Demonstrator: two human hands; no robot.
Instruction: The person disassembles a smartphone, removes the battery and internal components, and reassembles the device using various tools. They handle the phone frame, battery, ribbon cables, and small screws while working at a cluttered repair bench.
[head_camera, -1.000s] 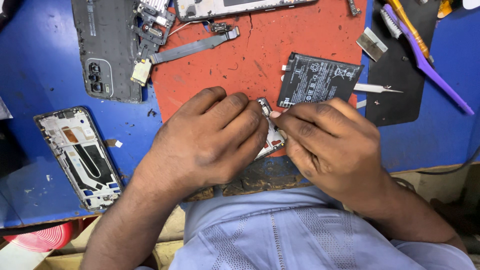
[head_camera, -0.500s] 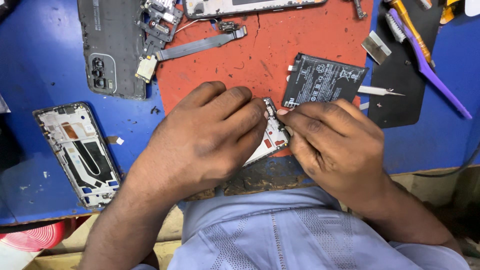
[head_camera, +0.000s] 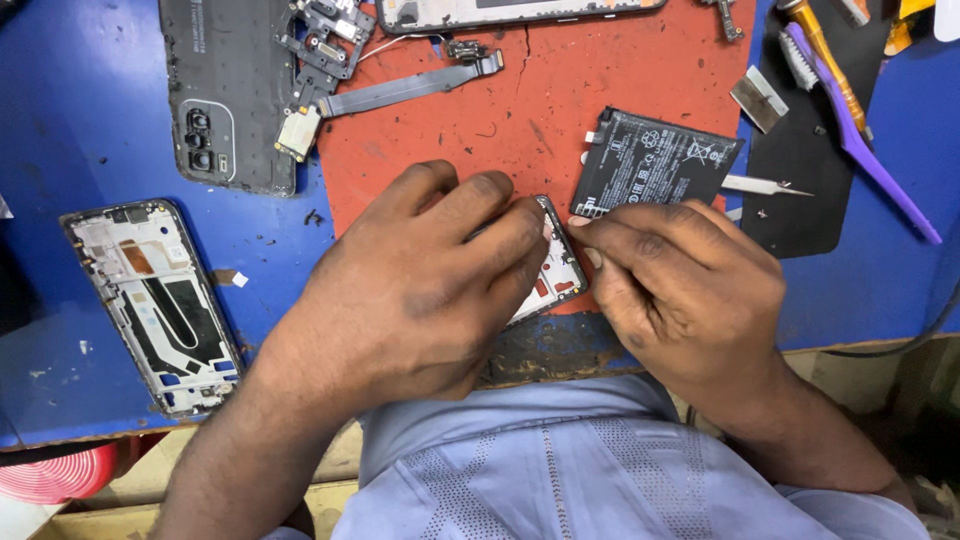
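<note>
My left hand (head_camera: 420, 290) lies flat over a phone frame (head_camera: 556, 272) on the red mat (head_camera: 600, 80), covering most of it and pinning it down. Only the frame's right end shows between the two hands. My right hand (head_camera: 680, 290) presses its fingertips against that exposed edge, thumb and forefinger pinched together. Whether a small tool sits between those fingers is hidden. A black phone battery (head_camera: 655, 160) lies just beyond my right hand, touching its knuckles.
A second phone frame (head_camera: 150, 300) lies at the left on the blue bench (head_camera: 60, 120). A dark back cover (head_camera: 225, 90), a flex cable (head_camera: 400, 92) and a circuit board sit at the top. Tweezers (head_camera: 765, 185), a purple brush (head_camera: 860, 140) and a black mat are at the right.
The view has shifted slightly. My right fingertips have slid a little along the frame's exposed edge; my left hand stays pressed on it.
</note>
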